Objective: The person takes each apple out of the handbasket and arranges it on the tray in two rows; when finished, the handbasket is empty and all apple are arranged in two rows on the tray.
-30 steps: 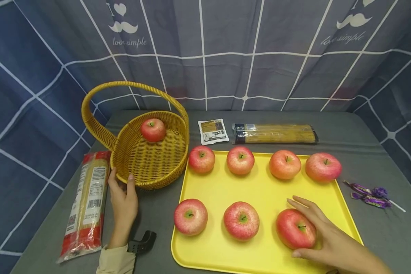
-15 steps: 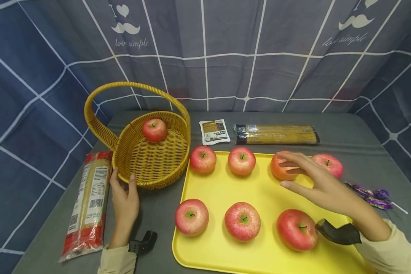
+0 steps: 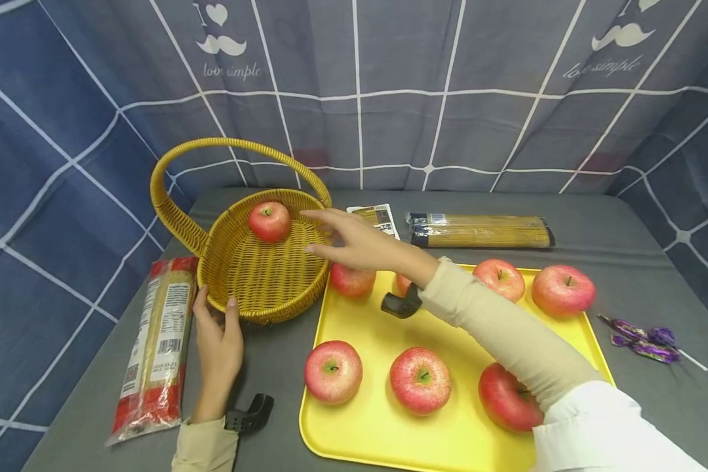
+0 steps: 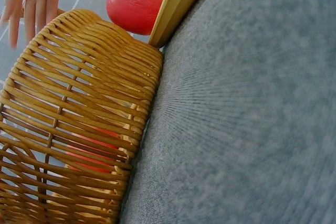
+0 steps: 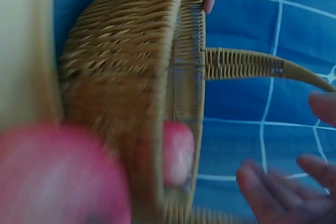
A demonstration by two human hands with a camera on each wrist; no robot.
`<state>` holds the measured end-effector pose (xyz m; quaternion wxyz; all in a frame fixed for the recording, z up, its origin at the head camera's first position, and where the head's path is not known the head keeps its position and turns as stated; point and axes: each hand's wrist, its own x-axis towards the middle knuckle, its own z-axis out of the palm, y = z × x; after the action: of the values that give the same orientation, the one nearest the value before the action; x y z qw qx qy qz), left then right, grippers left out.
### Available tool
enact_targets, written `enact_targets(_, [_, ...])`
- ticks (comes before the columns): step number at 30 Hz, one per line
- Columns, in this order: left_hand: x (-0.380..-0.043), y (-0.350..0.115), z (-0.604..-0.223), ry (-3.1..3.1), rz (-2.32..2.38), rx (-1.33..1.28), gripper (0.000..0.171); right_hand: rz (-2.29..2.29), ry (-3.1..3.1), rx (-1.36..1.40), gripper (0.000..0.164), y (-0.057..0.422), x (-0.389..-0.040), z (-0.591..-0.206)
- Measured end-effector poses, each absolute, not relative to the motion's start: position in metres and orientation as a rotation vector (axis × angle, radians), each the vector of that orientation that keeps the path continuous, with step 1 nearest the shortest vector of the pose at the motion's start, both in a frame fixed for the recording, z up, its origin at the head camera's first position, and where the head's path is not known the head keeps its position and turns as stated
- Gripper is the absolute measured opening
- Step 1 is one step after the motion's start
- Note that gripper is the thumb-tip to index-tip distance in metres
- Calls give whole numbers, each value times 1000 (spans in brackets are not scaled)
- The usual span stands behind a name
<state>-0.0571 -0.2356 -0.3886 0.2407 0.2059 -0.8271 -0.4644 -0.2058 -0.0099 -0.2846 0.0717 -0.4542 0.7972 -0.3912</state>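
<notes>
My left hand rests at the near-left rim of a wicker basket, thumb and fingers spread against its edge. One red apple lies inside, toward the back; through the weave it shows as red patches in the left wrist view. My right hand reaches over the basket's right rim, fingers extended and holding nothing. Under that arm is a yellow tray of apples; the sleeve covers parts of the front-right apple and a back-row apple. A blurred apple is close to the right wrist camera.
Left of the basket lies a red-and-white noodle packet. Behind the tray are a small flat sachet and a clear pack of yellow sticks. Purple-wrapped candies lie at the right. The basket handle arches up at the back.
My right hand has left the front-right apple, passed over the back-row apples and swung left to the basket, empty. My left hand stays at the rim.
</notes>
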Motion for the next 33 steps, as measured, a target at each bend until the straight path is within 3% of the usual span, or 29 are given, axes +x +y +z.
enact_targets(12, [-55, -239, -389, -2260, -1256, 545, 58, -1279, 2380, -990, 74, -135, -235, -300])
enact_targets(23, [-58, -234, -391, -2291, -1274, 549, 59, -1517, 2212, -589, 93, -143, -258, -349])
enact_targets(27, [-59, -232, -392, -2269, -1287, 547, 59, -1450, 2110, -650, 91, -139, -258, -355])
enact_targets(33, [-59, -231, -393, -2229, -1252, 569, 58, -1139, 1927, -968, 85, -142, -253, -352])
